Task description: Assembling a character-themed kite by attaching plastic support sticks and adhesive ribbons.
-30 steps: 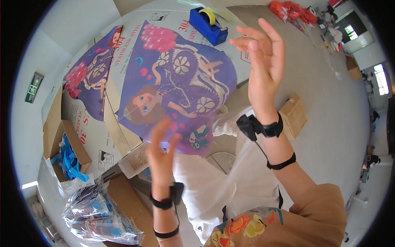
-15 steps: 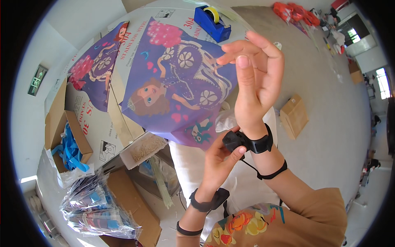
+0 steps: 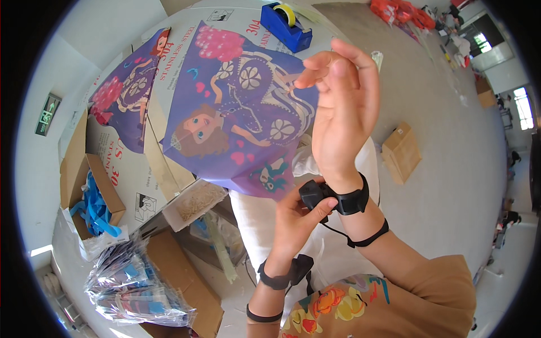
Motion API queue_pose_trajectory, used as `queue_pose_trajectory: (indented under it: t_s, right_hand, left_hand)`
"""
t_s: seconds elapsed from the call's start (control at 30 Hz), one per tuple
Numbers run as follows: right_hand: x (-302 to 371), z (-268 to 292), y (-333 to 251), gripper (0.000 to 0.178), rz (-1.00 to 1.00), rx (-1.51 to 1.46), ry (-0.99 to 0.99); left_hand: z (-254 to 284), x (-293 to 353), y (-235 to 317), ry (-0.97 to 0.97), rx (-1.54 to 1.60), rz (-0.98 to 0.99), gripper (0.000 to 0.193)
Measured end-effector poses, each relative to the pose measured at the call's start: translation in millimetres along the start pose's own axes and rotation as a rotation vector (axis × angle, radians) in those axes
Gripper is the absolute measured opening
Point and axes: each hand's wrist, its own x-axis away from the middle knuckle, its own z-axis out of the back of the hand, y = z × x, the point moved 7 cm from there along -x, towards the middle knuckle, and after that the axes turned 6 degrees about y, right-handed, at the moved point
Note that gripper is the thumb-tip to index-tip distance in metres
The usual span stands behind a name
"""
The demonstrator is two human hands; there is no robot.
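My right hand (image 3: 345, 110) is raised with the palm showing, its fingers apart and slightly bent, holding nothing. Around that wrist sits a black strap (image 3: 356, 203) bearing a small black camera-like device (image 3: 314, 193). The fingers and thumb of my left hand (image 3: 298, 222) pinch this device from below. My left wrist wears a similar black band and device (image 3: 287, 273). Just beyond my hands lies a purple plastic sheet (image 3: 236, 112) printed with a cartoon princess and pink balloons. Its near corner hangs over the table edge by my left hand.
A second printed sheet (image 3: 129, 93) lies on the cardboard-covered table (image 3: 186, 67). At its far side stands a blue tape dispenser (image 3: 286, 28). Left are a carton (image 3: 110, 191) of blue ribbons, a white tray (image 3: 194, 205) and plastic-wrapped packs (image 3: 132, 287). A brown box (image 3: 401, 152) rests on the floor.
The view has shifted slightly. My right hand's fingers are turned a little more inward. My left hand keeps its hold on the wrist device.
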Motion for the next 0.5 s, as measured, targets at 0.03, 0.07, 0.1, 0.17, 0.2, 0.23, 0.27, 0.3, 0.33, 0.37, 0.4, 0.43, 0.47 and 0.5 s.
queue_pose_trajectory:
  t_s: [0.03, 0.07, 0.1, 0.17, 0.2, 0.23, 0.27, 0.3, 0.33, 0.37, 0.4, 0.43, 0.47, 0.5]
  right_hand:
    - [0.4, 4.0, 12.9, 0.025, -0.24, -0.175, 0.078]
    - [4.9, 2.8, 21.7, 0.028, -0.412, -0.278, 0.143]
    - [4.5, 5.2, 23.4, 0.028, -0.411, -0.278, 0.146]
    - [18.6, -4.2, 51.9, 0.026, -0.859, -0.757, 0.116]
    - [21.4, -0.5, 59.7, 0.026, -0.863, -0.761, 0.119]
    - [28.6, -3.9, 68.2, 0.026, -0.97, -1.007, 0.129]
    - [35.4, -7.9, 73.9, 0.025, -1.071, -1.257, 0.139]
    - [32.4, -4.3, 75.5, 0.025, -1.069, -1.254, 0.137]
    - [28.6, -1.9, 75.2, 0.023, -1.038, -1.211, 0.076]
    - [25.9, -0.4, 74.5, 0.022, -1.008, -1.168, 0.015]
    - [27.5, -5.6, 71.3, 0.022, -1.015, -1.174, 0.018]
    - [19.3, 5.2, 64.4, 0.02, -0.74, -0.721, 0.059]
    - [12.0, 14.5, 50.0, 0.018, -0.456, -0.274, 0.092]
    - [13.2, 14.4, 49.5, 0.018, -0.458, -0.275, 0.094]
  left_hand:
    - [-1.1, 0.4, 1.3, -0.019, -0.013, -0.043, 0.046]
    - [-3.0, 1.1, 3.3, -0.039, -0.025, -0.086, 0.046]
    - [-5.3, 1.6, 2.8, -0.041, -0.027, -0.084, 0.046]
    - [-7.4, 2.9, 5.4, 0.006, -0.081, -0.121, 0.047]
    - [-5.9, 4.1, 4.7, 0.011, -0.084, -0.119, 0.047]
    - [-2.7, 5.8, 4.3, 0.036, -0.159, -0.13, 0.047]
    - [0.6, 7.5, 3.8, 0.063, -0.235, -0.139, 0.048]
    - [-3.7, 7.9, 4.2, 0.06, -0.234, -0.141, 0.048]
    - [-6.5, 8.3, 4.4, 0.087, -0.234, -0.144, 0.048]
    - [-8.4, 8.4, 5.4, 0.114, -0.234, -0.147, 0.049]
    - [-7.8, 9.4, 5.8, 0.122, -0.236, -0.144, 0.049]
    - [-7.3, 10.3, 5.1, 0.126, -0.237, -0.114, 0.049]
    - [-6.7, 11.4, 4.8, 0.129, -0.237, -0.084, 0.049]
    - [-7.7, 12.5, 7.3, 0.131, -0.237, -0.081, 0.049]
